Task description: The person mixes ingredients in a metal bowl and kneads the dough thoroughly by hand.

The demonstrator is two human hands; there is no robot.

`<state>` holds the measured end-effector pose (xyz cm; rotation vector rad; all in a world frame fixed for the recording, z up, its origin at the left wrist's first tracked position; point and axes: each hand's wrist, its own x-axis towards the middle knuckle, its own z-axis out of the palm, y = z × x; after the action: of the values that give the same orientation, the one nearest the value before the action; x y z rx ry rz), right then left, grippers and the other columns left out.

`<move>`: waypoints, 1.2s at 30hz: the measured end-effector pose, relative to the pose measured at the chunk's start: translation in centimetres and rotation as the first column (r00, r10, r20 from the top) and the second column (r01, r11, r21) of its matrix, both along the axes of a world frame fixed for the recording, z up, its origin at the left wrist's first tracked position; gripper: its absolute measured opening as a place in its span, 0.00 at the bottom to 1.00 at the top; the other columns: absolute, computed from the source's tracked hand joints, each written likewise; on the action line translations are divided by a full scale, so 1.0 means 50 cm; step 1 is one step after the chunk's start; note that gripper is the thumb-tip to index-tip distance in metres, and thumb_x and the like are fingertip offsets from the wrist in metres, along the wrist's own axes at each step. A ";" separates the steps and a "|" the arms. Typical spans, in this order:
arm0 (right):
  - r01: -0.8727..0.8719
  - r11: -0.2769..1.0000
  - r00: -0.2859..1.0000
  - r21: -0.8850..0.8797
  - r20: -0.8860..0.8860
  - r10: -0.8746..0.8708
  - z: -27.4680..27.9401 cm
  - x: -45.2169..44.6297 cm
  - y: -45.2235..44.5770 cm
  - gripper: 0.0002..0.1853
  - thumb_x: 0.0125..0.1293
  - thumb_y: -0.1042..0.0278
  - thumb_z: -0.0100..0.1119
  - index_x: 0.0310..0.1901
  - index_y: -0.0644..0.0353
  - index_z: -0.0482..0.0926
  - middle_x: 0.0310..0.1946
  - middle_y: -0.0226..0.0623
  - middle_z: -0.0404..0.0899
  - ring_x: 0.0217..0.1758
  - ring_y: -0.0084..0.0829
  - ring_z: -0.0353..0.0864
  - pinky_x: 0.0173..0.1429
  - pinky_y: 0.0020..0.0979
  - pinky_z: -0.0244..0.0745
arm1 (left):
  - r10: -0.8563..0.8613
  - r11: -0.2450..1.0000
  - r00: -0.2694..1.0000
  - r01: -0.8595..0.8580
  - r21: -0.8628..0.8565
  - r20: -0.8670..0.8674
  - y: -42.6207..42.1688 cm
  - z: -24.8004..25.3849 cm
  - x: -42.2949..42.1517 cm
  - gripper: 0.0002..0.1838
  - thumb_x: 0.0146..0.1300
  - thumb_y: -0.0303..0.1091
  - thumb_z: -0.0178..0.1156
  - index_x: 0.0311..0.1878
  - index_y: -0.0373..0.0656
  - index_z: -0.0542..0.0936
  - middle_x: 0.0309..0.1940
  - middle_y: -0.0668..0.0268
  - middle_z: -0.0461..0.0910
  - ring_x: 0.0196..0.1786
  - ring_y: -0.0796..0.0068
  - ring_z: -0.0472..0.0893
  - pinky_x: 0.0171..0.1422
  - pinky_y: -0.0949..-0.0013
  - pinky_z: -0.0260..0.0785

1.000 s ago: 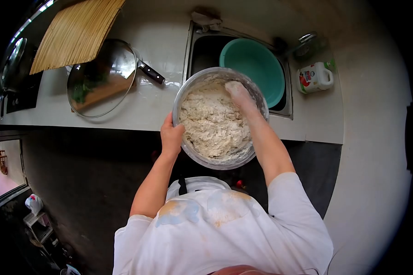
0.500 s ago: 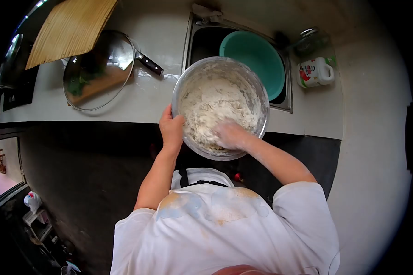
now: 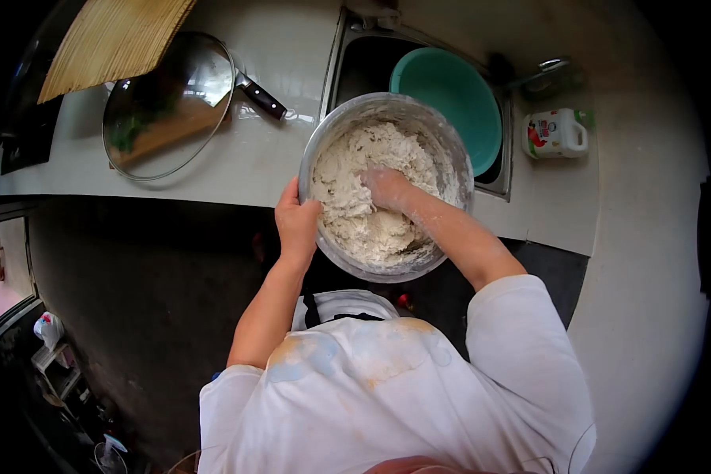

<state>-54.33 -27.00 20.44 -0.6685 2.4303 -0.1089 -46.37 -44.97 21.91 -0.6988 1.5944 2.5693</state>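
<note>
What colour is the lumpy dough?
The dough is creamy white; it shows best in the head view.

Dough hides fingertips of the right grip.

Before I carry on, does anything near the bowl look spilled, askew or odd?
No clear spill around the bowl. One oddity: the glass lid lies over a wooden board on the counter, with a knife handle jutting past the lid's rim, which looks awkward. Shiny patches near the handle could be water or glare; I can't tell.
</note>
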 end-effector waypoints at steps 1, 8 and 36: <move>-0.012 0.999 0.995 -0.038 -0.101 0.008 -0.008 0.010 0.002 0.17 0.50 0.66 0.55 0.44 0.59 0.76 0.40 0.51 0.75 0.44 0.46 0.75 0.50 0.38 0.69 | 0.018 0.999 1.000 -0.017 0.051 -0.024 0.001 -0.002 0.001 0.26 0.42 0.18 0.46 0.51 0.33 0.71 0.39 0.64 0.75 0.41 0.76 0.73 0.48 0.77 0.63; 0.249 0.965 0.951 -0.078 0.210 -0.228 0.179 0.088 0.011 0.37 0.43 0.56 0.68 0.53 0.68 0.66 0.47 0.52 0.72 0.53 0.40 0.70 0.58 0.35 0.64 | 0.142 0.975 0.987 -0.125 0.184 -0.078 0.011 -0.026 0.042 0.25 0.44 0.18 0.49 0.51 0.32 0.68 0.42 0.62 0.74 0.42 0.74 0.74 0.49 0.75 0.64; 0.157 0.986 0.988 -0.052 0.025 -0.156 -0.002 0.048 -0.046 0.16 0.54 0.72 0.46 0.44 0.70 0.71 0.39 0.59 0.73 0.47 0.53 0.71 0.53 0.42 0.66 | -0.052 0.999 0.999 0.052 -0.001 0.000 -0.049 -0.003 -0.053 0.21 0.44 0.19 0.49 0.47 0.34 0.73 0.37 0.65 0.75 0.39 0.76 0.74 0.46 0.75 0.65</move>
<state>-51.95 -29.30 20.36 -0.4969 2.4648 -0.2446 -49.03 -47.43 21.74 -0.6488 1.5919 2.5325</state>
